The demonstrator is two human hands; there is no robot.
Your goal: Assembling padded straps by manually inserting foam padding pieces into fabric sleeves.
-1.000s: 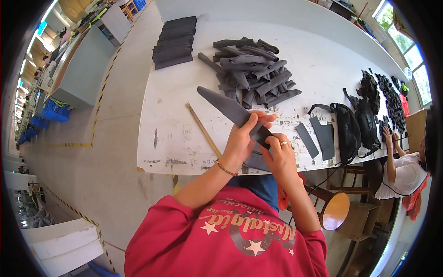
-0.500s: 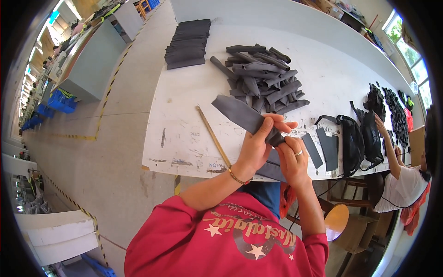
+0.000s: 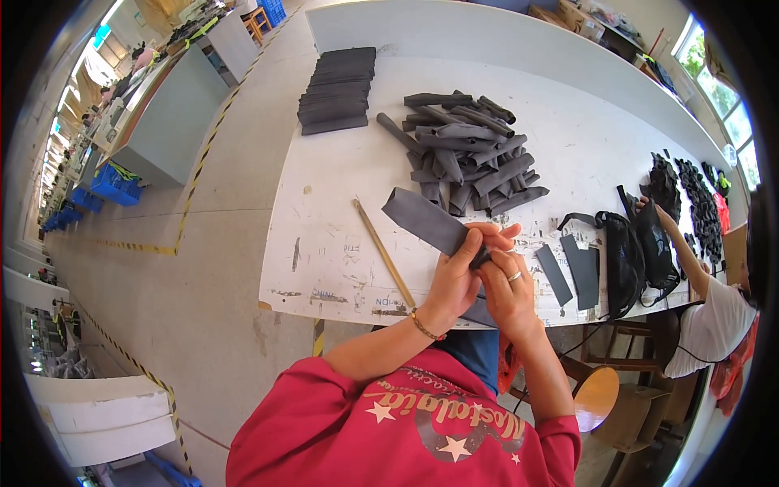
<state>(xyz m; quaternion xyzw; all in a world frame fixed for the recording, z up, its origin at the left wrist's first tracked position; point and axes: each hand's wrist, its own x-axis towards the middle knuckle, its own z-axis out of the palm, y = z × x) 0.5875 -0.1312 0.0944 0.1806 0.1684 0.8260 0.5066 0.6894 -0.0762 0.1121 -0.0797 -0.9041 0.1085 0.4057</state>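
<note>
A dark grey fabric tube [image 3: 426, 221] is held over the front part of the white table [image 3: 324, 235]. My left hand [image 3: 456, 280] grips it near its lower end, thumb on top. My right hand [image 3: 507, 294] is closed on that same end, its fingers bunched against the cloth; the exact pinch is hidden. The tube's free end points up and left and gapes slightly. Beyond my hands lies a heap of similar tubes [image 3: 503, 170]. A wooden stick [image 3: 383, 252] rests to the left of my wrists. Another dark piece [image 3: 479, 310] lies under my hands at the table edge.
Flat dark pieces form a neat overlapping stack [image 3: 337, 89] at the far left. Cut grey strips [image 3: 580, 272] lie to the right, beside a black bag [image 3: 621, 264]. Further right, a co-worker's arm [image 3: 682, 247] reaches to another black bag. A low partition [image 3: 487, 36] bounds the table's back.
My right hand has bunched more tightly around the tube's lower end, and less of that end shows. The co-worker's hand has shifted to the left. The whole view has shifted slightly.
</note>
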